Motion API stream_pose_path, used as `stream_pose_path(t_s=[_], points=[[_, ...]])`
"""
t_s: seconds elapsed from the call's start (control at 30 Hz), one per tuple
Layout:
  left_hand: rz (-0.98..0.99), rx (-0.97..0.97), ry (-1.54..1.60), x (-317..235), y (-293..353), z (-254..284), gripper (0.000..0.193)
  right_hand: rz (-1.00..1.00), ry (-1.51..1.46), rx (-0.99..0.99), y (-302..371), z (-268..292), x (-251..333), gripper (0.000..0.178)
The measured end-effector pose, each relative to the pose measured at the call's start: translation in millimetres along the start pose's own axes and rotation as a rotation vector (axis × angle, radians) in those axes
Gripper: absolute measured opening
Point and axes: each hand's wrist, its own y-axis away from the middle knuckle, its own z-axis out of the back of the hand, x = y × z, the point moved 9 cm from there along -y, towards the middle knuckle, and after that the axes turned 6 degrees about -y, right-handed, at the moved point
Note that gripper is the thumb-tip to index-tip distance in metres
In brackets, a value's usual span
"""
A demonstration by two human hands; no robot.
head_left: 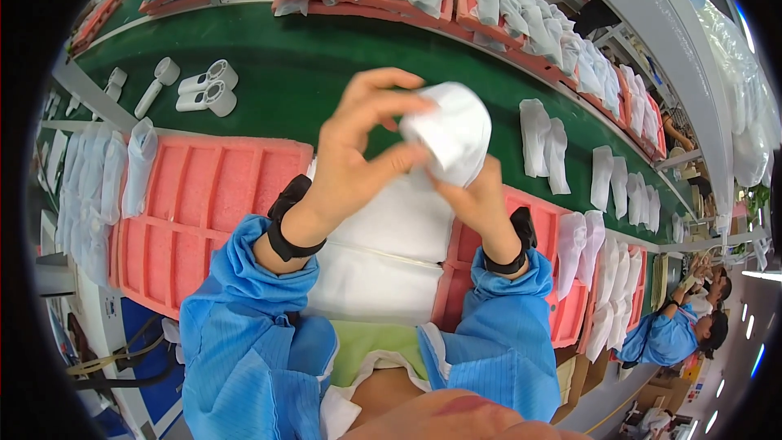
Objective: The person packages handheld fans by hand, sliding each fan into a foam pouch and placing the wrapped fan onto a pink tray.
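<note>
Between my hands, above the near edge of the green conveyor belt, is a white soft pouch (pixel 460 126), slightly blurred. My left hand (pixel 352 147) pinches its left side, thumb below and fingers above. My right hand (pixel 479 202) grips its lower right side, with most of those fingers hidden behind it. Whether anything is inside the pouch I cannot tell. Below my hands, close to my body, lie stacks of flat white pouches (pixel 371 277). White hair-dryer-like devices (pixel 213 90), each with a round head and straight handle, lie on the belt at the left.
A pink foam tray (pixel 191 195) with bare compartments lies left, another (pixel 570 318) right. Wrapped white items (pixel 546 147) lie on the green belt (pixel 326 57). Full pink trays (pixel 366 4) line the far side. A co-worker in blue (pixel 668 334) is at the far right.
</note>
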Motion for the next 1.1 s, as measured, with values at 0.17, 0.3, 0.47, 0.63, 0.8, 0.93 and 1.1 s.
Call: stream_pose_path(t_s=[0.17, 0.3, 0.47, 0.63, 0.8, 0.93, 1.1], points=[[0.149, -0.34, -0.233, 12.4, 10.8, 13.4, 0.035, -0.065, 0.416, -0.215, 6.2, 14.1, -7.1, 0.043], [-0.041, -0.316, -0.419, -8.1, 11.6, 3.4, 0.026, -0.034, 0.478, -0.192, 6.4, 4.1, -2.9, 0.042], [-0.095, -0.276, -0.651, -23.3, 8.5, 10.2, 0.019, -0.248, 0.112, -0.206, 2.4, 7.1, -1.9, 0.036], [0.108, -0.395, -0.451, 15.2, 8.1, 37.3, 0.017, -0.569, -0.423, 0.055, 18.3, -12.6, -34.2, 0.041], [0.194, -0.368, -0.498, 28.4, 10.5, 41.1, 0.014, -0.635, -0.5, -0.036, 17.4, 13.3, -56.0, 0.043], [0.322, -0.493, -0.65, 56.7, 12.6, 91.8, 0.017, -0.491, -0.018, -0.33, 3.1, 82.9, -109.0, 0.051], [0.455, -0.642, -1.181, 88.2, 42.4, 177.5, 0.042, -0.462, 0.848, -0.364, 30.3, 132.8, -198.9, 0.061]])
